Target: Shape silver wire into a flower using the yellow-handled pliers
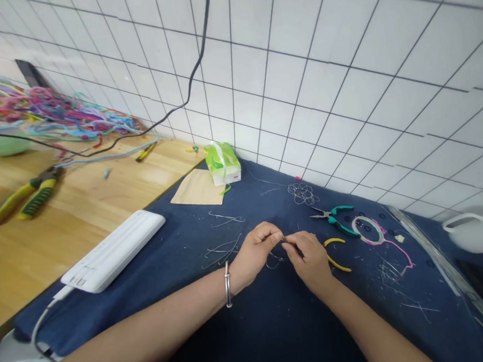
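A dark blue cloth lies below the tiled wall. At the clock's centre, the left hand and the right hand both pinch narrowly on a thin piece between them; what it is exactly, I cannot tell. Loose wires lie at nine o'clock, the pliers at two. In my judgement, pinches placed close together, with gentle force, would prevent a bend in the wrong spot.

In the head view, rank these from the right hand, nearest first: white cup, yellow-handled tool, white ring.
From the right hand:
1. Yellow-handled tool: just right of it.
2. White ring: farther right.
3. White cup: near the picture's right edge.
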Available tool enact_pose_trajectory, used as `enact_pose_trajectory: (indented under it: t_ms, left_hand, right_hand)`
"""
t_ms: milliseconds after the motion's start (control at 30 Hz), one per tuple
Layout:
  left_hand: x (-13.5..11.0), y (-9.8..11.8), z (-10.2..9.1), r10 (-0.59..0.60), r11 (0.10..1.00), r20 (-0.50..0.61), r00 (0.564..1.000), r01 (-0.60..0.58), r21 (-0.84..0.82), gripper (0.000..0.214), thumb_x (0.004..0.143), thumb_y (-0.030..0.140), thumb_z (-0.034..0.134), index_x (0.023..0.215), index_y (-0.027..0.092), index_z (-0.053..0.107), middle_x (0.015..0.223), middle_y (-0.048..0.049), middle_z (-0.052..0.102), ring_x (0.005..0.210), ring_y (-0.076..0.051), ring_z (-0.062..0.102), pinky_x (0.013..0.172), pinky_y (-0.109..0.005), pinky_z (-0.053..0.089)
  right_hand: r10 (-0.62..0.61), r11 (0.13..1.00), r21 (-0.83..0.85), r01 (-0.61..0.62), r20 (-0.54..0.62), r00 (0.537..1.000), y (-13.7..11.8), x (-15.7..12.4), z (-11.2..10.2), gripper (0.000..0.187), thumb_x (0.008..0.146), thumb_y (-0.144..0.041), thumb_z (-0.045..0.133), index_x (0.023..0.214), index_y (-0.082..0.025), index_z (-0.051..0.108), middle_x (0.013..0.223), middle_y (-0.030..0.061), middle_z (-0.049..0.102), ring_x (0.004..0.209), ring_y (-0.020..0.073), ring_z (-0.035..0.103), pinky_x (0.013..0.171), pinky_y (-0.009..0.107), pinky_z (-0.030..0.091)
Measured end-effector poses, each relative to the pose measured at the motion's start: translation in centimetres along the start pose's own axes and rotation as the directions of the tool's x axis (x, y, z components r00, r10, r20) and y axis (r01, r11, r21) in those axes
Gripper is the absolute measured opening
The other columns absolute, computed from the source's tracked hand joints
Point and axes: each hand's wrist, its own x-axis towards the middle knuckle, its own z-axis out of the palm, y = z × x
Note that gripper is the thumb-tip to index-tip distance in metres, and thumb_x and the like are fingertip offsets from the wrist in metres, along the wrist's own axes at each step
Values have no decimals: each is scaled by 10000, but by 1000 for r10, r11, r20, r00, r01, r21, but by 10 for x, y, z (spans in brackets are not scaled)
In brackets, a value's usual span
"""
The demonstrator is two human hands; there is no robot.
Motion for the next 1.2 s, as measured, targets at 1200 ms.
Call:
enact_pose_trajectory:
  t_ms: [1200]
  left_hand:
    - [-1, -2, 0, 12, 994, -10, 1000, -13, -109, 181, 826, 287, 500, 736, 144, 566, 743, -5, 523, 736, -123, 476, 720, -244, 372]
  right_hand:
    - [101, 972, 203, -121, 105, 989, 2, -1, -5, 155, 856, -257, 469, 922, -204, 600, 832, 33, 617, 789, 145, 563, 741, 276, 444]
